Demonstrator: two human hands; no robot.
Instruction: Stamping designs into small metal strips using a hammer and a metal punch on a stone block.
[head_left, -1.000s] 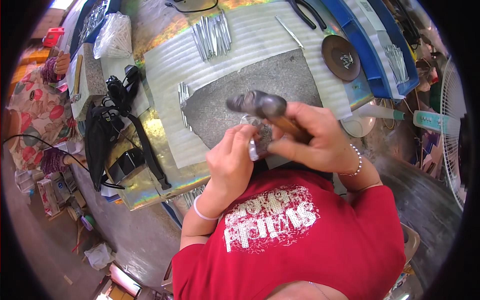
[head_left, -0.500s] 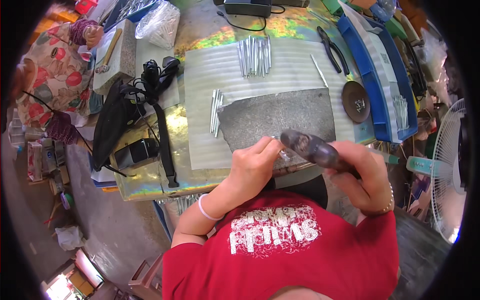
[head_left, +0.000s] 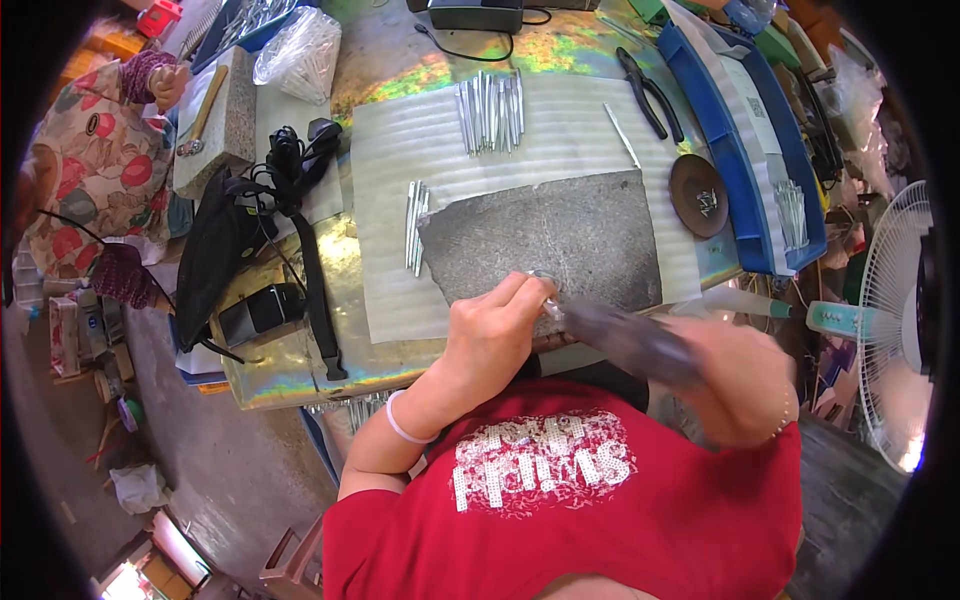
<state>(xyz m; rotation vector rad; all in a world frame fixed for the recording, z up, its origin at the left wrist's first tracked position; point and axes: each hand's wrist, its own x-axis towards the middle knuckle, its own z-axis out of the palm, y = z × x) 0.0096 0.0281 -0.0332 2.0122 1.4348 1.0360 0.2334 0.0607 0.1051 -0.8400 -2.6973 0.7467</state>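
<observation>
A grey stone-like slab point(head_left: 560, 230) lies on the white foam sheet before me. At its near edge my left hand point(head_left: 490, 330) is closed, pinching a small shiny metal piece point(head_left: 549, 304) whose shape is mostly hidden by the fingers. My right hand point(head_left: 740, 375), smeared by motion, is wrapped round a dark hammer point(head_left: 635, 345). The blurred hammer is just right of the metal piece; I cannot tell whether they touch. Slim silvery rods lie in a small bunch point(head_left: 415, 230) left of the slab and a larger bunch point(head_left: 490, 112) beyond it.
Pliers point(head_left: 650, 93), a single thin rod point(head_left: 622, 135) and a brown dish point(head_left: 699, 195) of small metal bits lie right, beside a blue tray point(head_left: 735, 180). A black bag point(head_left: 225, 265) and phone point(head_left: 262, 313) are left. A fan point(head_left: 880, 325) stands right; another person's hand point(head_left: 170, 85) is far left.
My right hand and the hammer have swung, and both are now blurred. My left hand still pinches the metal piece. The whole view has shifted slightly.
</observation>
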